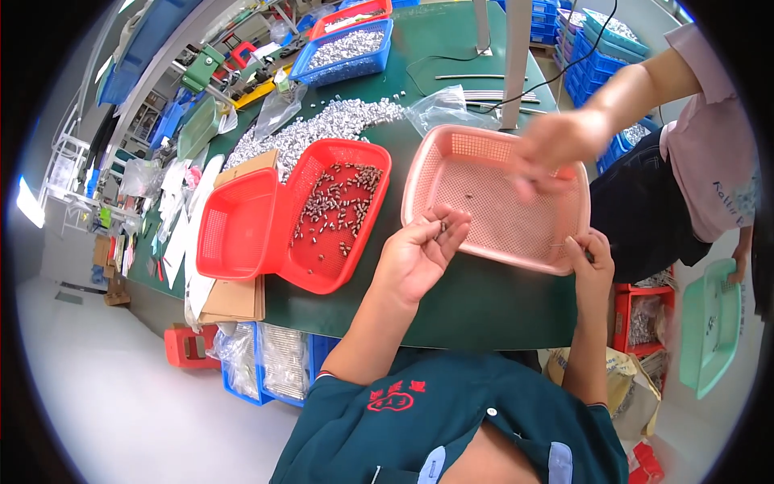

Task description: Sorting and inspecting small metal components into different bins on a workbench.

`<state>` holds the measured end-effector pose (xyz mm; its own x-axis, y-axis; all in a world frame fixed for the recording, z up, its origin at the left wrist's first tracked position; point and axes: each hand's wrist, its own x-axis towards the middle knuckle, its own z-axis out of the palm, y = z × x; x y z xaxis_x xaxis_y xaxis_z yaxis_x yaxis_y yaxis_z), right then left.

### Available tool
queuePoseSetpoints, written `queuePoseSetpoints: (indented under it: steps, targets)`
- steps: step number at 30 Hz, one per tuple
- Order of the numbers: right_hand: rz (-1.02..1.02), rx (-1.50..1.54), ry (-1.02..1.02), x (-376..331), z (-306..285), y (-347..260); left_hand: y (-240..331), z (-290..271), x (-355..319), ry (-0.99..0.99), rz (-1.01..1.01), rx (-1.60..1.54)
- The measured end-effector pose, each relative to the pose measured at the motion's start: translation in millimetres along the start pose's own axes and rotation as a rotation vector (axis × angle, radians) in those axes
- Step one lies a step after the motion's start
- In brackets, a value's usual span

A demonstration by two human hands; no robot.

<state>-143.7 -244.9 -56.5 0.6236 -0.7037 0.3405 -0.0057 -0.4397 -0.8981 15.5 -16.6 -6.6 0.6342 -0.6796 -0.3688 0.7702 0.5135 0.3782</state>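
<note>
While the left hand [415, 254] pinches a few small dark metal pieces [443, 227] between thumb and fingertips, raised just over the near-left rim of the pink mesh basket [492, 202], the right hand [590, 256] grips that basket's near-right corner, fingers closed on the rim. A co-worker's hand [552, 149] reaches in from the far right, blurred, low over the basket's far side; whether it holds anything cannot be told. Risk as judged: the pinched pieces are tiny and smooth-looking, and a loosened pinch would likely drop them onto the green table [476, 302], where they could roll to the near edge and off. A tug from either person could tilt the basket and scatter the few pieces left on its mesh floor. Two hands crossing over one basket may also collide. To the left, touching the pink basket's side or nearly so, sits a red basket [343, 214] holding many similar pieces, with a second red basket [238, 222] tucked against it on cardboard [234, 298]. A heap of silvery parts [322, 125] spreads toward the far left, blue bins [347, 48] beyond. Open room is the bare strip along the near edge; the far side is cluttered with bags, cables and an upright post [513, 60].
</note>
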Motion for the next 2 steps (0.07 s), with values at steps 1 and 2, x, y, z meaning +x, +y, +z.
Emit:
queuePoseSetpoints:
  steps: [1,2]
  targets:
    - [0.047,0.026,0.021,-0.1,1.7,-0.8,-0.5,-10.7,1.3,-0.088,-0.046,-0.021]
    - [0.092,0.053,0.044,-1.3,4.5,-4.1,-1.8,-17.0,0.9,-0.093,-0.038,0.037]
